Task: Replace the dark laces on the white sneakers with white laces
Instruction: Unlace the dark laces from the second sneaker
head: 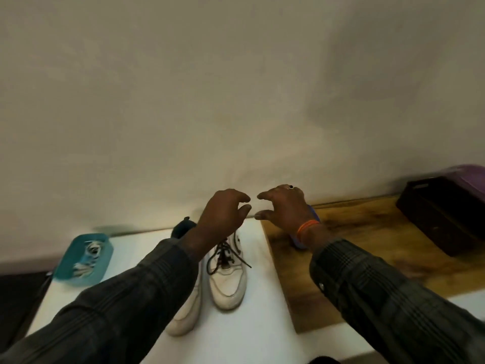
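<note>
Two white sneakers stand side by side on a white table [262, 324], toes toward me. The right sneaker [227, 279] shows dark laces [223, 254] loosely tied. The left sneaker [187, 311] is mostly hidden under my left forearm. White laces [88, 256] lie in a teal tray [84, 258] at the left. My left hand [223, 214] hovers above the sneakers' heels, fingers loosely curled, holding nothing. My right hand [284, 206], with a ring and an orange wrist thread, hovers beside it, fingers spread and empty.
A wooden board [367, 245] covers the table's right part, with a dark crate [443, 214] and a purple item [467, 177] at its far end. A blue object [313, 211] sits under my right wrist, a dark round thing [182, 227] behind the sneakers. A plain wall rises close behind.
</note>
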